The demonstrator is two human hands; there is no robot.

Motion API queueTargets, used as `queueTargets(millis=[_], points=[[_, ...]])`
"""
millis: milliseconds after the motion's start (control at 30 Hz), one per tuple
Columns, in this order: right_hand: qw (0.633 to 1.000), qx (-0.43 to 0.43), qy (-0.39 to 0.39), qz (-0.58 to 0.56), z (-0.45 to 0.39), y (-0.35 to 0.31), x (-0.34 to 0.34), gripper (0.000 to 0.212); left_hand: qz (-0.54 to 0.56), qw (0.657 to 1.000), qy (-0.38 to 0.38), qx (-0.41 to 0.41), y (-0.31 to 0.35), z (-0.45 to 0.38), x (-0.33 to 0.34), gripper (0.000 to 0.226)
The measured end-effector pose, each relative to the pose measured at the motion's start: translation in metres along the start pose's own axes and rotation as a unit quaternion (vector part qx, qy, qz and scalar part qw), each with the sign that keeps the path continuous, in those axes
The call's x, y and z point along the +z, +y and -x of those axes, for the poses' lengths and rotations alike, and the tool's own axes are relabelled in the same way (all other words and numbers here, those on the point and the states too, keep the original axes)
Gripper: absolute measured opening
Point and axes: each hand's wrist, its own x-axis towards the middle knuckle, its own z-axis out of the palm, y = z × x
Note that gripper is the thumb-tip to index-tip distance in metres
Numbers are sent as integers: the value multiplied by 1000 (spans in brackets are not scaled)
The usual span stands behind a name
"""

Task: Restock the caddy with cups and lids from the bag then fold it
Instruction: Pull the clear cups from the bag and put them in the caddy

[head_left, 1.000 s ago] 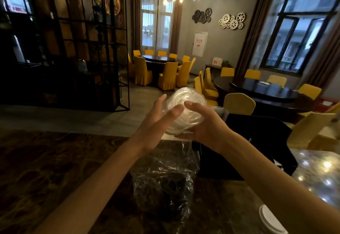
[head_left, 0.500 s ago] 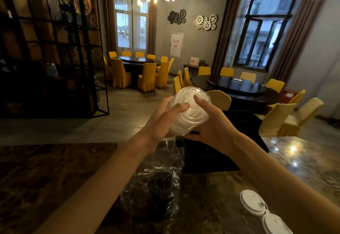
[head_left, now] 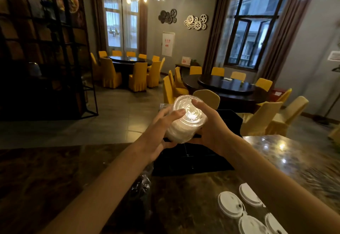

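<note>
Clear plastic lids, nested into a short stack of clear lids (head_left: 185,121), sit clamped between both hands above the far edge of the desk (head_left: 46,174). On the stack's 9 o'clock side the left hand (head_left: 161,130) has its fingers laid over the top rim, while the right hand (head_left: 209,128) cups the 3 o'clock side with a thumb hooked on the upper lid. The stack's axis tilts, top face leaning toward 12 o'clock and up, so it reads as a squat cylinder and not a flat disc. Directly beneath and just behind the hands, toward 6 o'clock of the stack, lies the black caddy (head_left: 193,162); its compartments are too dark to tell apart. My judgement is that the coming move goes straight down, with the right hand the nearer to the caddy's middle. A crumpled clear bag (head_left: 141,184) lies at 7 o'clock under the left forearm, and white cup lids (head_left: 230,206) rest at 5 o'clock
</note>
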Motion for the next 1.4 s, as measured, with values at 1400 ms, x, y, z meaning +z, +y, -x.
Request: queueTargets(millis=[1400], points=[[885,-281,-21,370,-138,90,-73,6,448,861,207,-123,-192,-64,10,44]])
